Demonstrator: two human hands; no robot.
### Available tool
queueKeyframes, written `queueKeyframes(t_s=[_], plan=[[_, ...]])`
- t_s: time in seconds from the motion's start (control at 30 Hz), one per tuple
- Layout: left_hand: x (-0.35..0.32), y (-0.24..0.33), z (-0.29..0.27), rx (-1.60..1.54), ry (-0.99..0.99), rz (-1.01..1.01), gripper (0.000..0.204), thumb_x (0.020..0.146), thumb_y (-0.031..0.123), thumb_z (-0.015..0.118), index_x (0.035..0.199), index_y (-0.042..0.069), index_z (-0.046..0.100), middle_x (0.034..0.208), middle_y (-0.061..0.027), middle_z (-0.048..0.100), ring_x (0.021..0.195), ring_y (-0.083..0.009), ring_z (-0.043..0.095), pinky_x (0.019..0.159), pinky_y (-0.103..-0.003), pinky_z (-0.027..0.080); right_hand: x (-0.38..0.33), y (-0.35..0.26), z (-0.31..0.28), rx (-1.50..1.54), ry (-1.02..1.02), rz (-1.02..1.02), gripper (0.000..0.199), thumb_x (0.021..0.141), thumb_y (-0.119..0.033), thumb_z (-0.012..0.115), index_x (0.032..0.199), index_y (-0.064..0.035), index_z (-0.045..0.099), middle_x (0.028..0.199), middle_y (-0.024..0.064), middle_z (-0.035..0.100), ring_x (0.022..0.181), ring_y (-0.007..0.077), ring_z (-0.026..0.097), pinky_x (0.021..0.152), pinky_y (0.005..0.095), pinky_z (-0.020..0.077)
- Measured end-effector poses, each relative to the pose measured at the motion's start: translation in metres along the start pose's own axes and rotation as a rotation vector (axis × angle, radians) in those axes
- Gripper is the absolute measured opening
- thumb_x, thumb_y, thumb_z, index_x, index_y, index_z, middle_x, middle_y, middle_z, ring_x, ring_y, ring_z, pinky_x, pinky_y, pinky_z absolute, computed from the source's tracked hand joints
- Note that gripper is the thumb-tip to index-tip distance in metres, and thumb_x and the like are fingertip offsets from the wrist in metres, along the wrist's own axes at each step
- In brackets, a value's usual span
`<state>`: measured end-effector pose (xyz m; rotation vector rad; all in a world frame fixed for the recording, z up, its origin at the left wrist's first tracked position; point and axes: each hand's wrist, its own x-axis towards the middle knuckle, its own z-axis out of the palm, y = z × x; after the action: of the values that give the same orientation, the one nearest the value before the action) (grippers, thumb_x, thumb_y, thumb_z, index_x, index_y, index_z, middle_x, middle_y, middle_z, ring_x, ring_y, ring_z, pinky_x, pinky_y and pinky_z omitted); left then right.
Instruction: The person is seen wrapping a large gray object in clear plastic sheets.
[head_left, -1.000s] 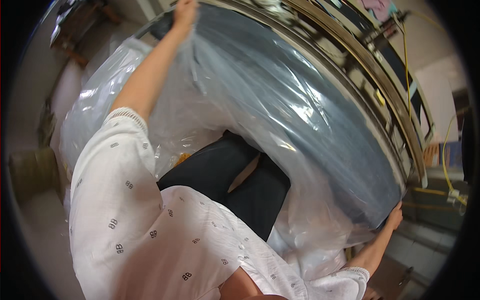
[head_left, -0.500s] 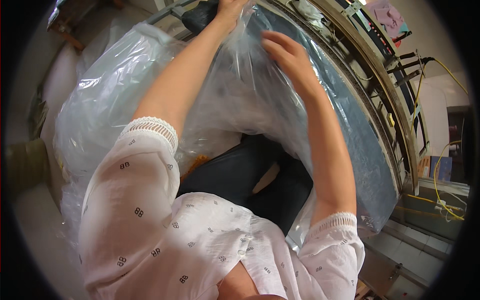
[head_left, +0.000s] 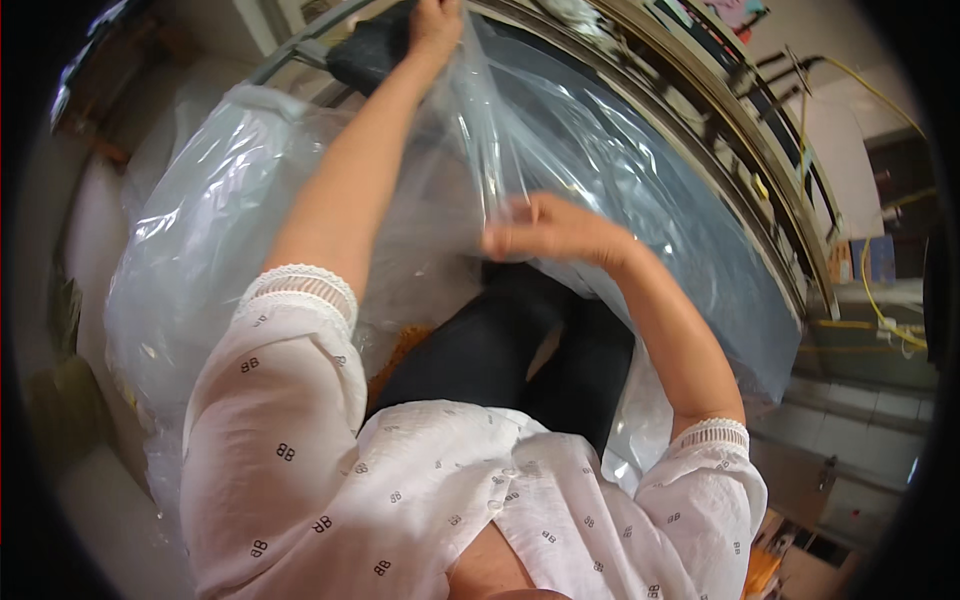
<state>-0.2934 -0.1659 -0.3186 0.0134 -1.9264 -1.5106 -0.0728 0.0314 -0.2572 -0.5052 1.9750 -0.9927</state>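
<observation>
Here the clear plastic sheet (head_left: 560, 150) stretches between left hand (head_left: 437, 25) and right hand (head_left: 545, 228).

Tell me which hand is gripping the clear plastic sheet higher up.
The left hand, arm stretched up, grips the clear plastic sheet at its top edge. The right hand pinches it lower, near the middle fold.

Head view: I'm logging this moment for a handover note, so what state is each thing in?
left hand: raised, shut on the top edge of the plastic sheet.
right hand: grip closed on a gathered fold of the sheet, lower down.
clear plastic sheet: crumpled, stretched between the hands, draped over the dark panel.
dark panel: leaning against the metal frame, covered by plastic.
metal frame: bare above the sheet.
yellow cable: slack, hanging loose.
</observation>
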Motion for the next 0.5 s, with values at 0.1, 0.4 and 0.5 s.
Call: queueKeyframes(t_s=[0.1,0.4,0.5], plan=[[0.014,-0.018,-0.016,0.139,0.093,0.202,0.018,0.087,0.021,0.046,0.090,0.005,0.055,0.080,-0.0214,0.059,0.076,-0.0366,0.057,0.068,-0.041,0.045,-0.048,0.060,0.042,-0.860,0.264,-0.261,0.035,0.078,-0.039,0.064,0.090,-0.0067,0.067,0.081,0.0091,0.063,0.078,0.0232,0.057,0.072,0.0289,0.0449],[0.000,0.000,-0.006,0.186,0.010,0.335,0.017,0.085,0.019,0.054,0.087,0.003,0.056,0.085,-0.0162,0.059,0.082,-0.0332,0.057,0.075,-0.038,0.045,-0.237,-0.006,-0.001,0.806,0.084,-0.862,0.051,0.080,-0.050,0.055,0.100,-0.0040,0.057,0.086,0.0105,0.058,0.078,0.0196,0.058,0.069,0.0315,0.0465],[-0.001,-0.024,0.030,0.157,0.085,0.237,0.019,0.084,0.018,0.053,0.087,0.000,0.056,0.087,-0.0170,0.059,0.084,-0.0301,0.057,0.078,-0.036,0.044,-0.297,0.012,-0.009,0.752,0.343,-1.297,0.099,0.067,-0.078,0.049,0.131,-0.0039,0.042,0.125,0.0128,0.050,0.107,0.0293,0.051,0.091,0.0407,0.0420]])
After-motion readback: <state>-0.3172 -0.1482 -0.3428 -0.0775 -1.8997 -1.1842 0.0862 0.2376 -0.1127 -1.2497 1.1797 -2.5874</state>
